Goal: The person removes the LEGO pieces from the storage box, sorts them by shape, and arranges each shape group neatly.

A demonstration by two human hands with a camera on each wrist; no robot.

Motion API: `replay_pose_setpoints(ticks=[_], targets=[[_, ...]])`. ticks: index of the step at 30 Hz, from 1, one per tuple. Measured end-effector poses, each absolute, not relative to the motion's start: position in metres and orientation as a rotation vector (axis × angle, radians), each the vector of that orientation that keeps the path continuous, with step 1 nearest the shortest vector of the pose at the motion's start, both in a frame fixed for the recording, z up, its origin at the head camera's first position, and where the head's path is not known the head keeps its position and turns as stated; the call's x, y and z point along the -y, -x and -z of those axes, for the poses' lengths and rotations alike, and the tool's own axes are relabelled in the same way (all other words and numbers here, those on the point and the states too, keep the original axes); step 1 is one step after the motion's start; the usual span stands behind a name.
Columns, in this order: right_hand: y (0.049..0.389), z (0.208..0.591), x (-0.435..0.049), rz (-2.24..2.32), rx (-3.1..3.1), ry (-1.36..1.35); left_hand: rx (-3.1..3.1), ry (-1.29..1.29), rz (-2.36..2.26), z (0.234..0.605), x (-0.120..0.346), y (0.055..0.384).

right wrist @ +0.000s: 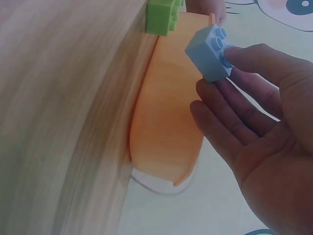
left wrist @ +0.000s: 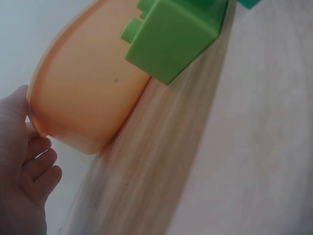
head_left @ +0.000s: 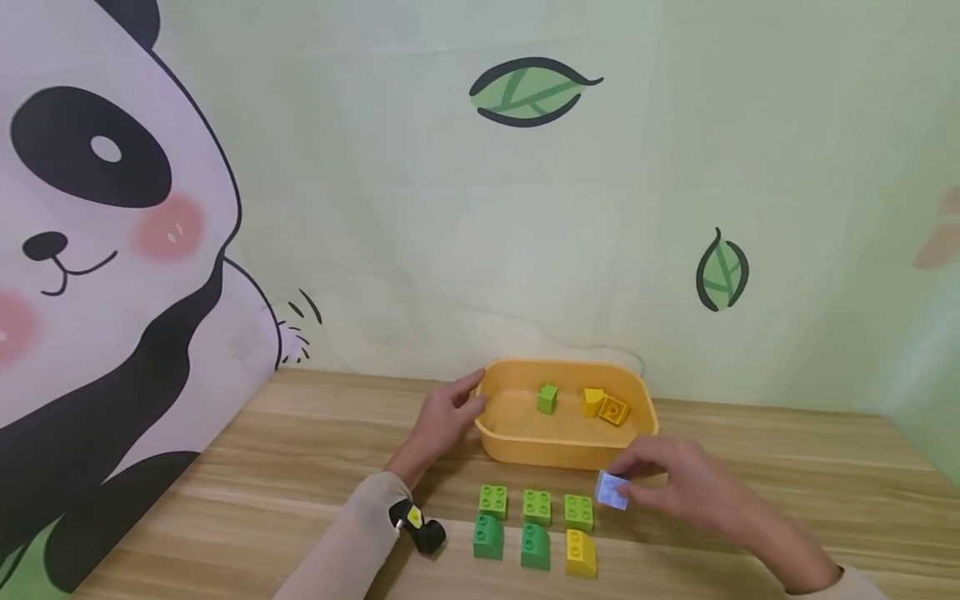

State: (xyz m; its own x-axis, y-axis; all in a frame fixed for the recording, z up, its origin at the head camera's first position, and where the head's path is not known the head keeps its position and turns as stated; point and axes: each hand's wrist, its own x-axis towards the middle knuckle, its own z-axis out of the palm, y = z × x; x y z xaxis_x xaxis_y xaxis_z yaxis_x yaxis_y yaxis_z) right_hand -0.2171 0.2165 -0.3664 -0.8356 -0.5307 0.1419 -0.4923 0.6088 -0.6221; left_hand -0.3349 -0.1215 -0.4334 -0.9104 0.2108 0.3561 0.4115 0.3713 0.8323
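My right hand [head_left: 686, 479] pinches a light blue toy brick [right wrist: 209, 53] between thumb and fingers, in front of the orange bin's near right corner. The brick's studs face the thumb in the right wrist view. At the bin's left end, my left hand [head_left: 444, 421] grips the rim of the orange bin [head_left: 540, 450]. Inside the bin lie a green brick [head_left: 547, 399], a yellow brick [head_left: 593, 402] and a second yellow brick [head_left: 614, 409] tipped on its side.
Before the bin stand light green bricks [head_left: 537, 506] in a row. Nearer me is a second row: dark green curved bricks [head_left: 535, 546] and a yellow sloped brick [head_left: 581, 552]. A patterned backdrop [head_left: 375, 208] rises behind the wooden table [head_left: 300, 450].
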Motion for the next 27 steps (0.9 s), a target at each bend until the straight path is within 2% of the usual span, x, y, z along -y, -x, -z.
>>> replay_pose_setpoints(ticks=[27], targets=[[0.223,0.388,-0.223,0.958,-2.641,0.746,2.443,0.549,1.555,0.436,0.122,0.336]])
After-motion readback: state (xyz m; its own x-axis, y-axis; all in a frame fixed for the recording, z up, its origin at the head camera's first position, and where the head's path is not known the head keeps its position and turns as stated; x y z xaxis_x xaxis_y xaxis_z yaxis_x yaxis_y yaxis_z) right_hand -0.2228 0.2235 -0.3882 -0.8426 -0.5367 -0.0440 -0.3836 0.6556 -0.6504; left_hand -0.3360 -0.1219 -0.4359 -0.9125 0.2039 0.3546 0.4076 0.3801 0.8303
